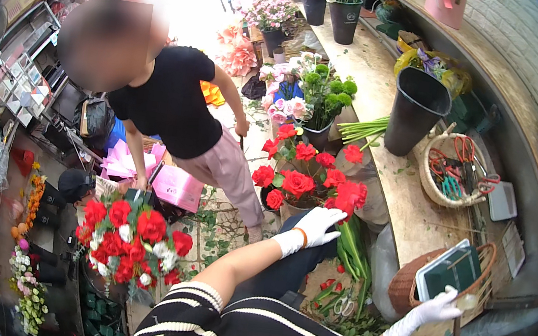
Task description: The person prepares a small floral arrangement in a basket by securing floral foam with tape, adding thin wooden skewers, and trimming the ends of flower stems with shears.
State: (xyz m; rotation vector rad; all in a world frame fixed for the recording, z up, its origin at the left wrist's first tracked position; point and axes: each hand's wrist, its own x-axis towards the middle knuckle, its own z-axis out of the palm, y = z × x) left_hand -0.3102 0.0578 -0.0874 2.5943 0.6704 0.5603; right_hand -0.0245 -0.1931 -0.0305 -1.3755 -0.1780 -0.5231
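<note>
My left hand [308, 232], in a white glove with an orange band at the wrist, stretches its fingers out over my dark-trousered leg. Just beyond it stand several red roses [298, 184], one bloom nearly touching the fingertips. Long green leaves [354, 251] hang beside that hand. My right hand [434, 308], also white-gloved, reaches to the wicker basket [405, 289], fingers extended beside a small pale round object [467, 302]. Whether they touch it is unclear. A dark green flat panel with a pale frame [449, 273] leans in the basket.
A wooden bench [406, 206] carries a black bucket [415, 112], green stems [363, 130] and a round basket of scissors [446, 191]. Another person [169, 100] stands at left near a red-and-white bouquet [130, 245]. Scissors [344, 306] lie among cuttings below.
</note>
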